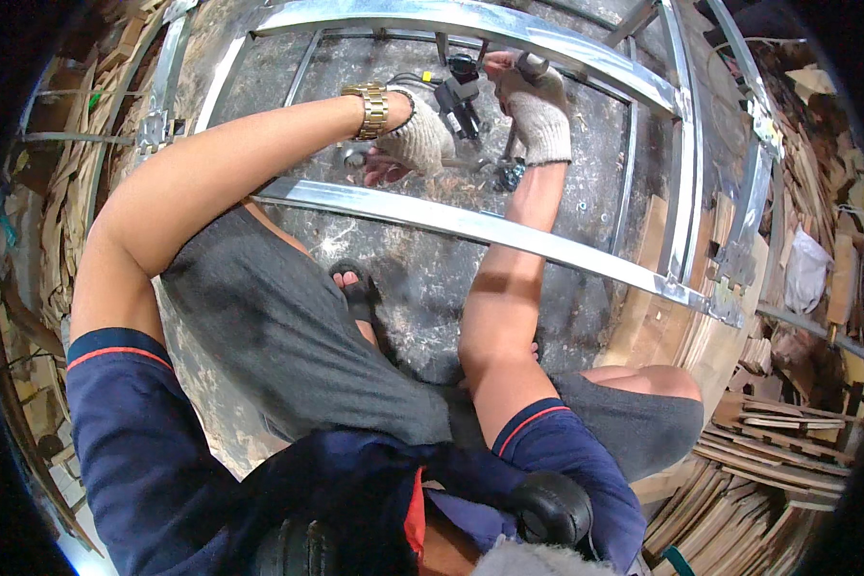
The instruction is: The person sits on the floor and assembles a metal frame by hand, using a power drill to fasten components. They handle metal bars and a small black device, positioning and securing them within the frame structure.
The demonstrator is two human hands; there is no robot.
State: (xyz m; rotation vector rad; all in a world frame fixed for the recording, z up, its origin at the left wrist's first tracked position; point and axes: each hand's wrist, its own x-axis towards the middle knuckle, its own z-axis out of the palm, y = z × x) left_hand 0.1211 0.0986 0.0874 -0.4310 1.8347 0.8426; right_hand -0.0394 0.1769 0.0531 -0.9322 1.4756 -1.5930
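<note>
My left hand (415, 142), in a white knit glove with bare fingertips, curls around a grey metal bar tool (461, 165) with a rounded end beside the fingers. My right hand (538, 108), gloved the same way, is closed on a second bar tool (531, 65); its rounded head shows by the knuckles and its shaft comes out below the palm. Both hands are inside a shiny metal tube frame (490, 226), reaching over its near rail. Between them lies a black power tool (459, 101) with a cable. A small heap of bolts (509, 175) sits beside my right wrist.
The frame's far rail (470, 24) and right upright (684, 144) surround the hands. Metal brackets (725, 298) stick out at its corners. Small washers (582, 205) lie on the stained floor. Stacked wood strips (768, 451) and a white bag (808, 269) are at the right.
</note>
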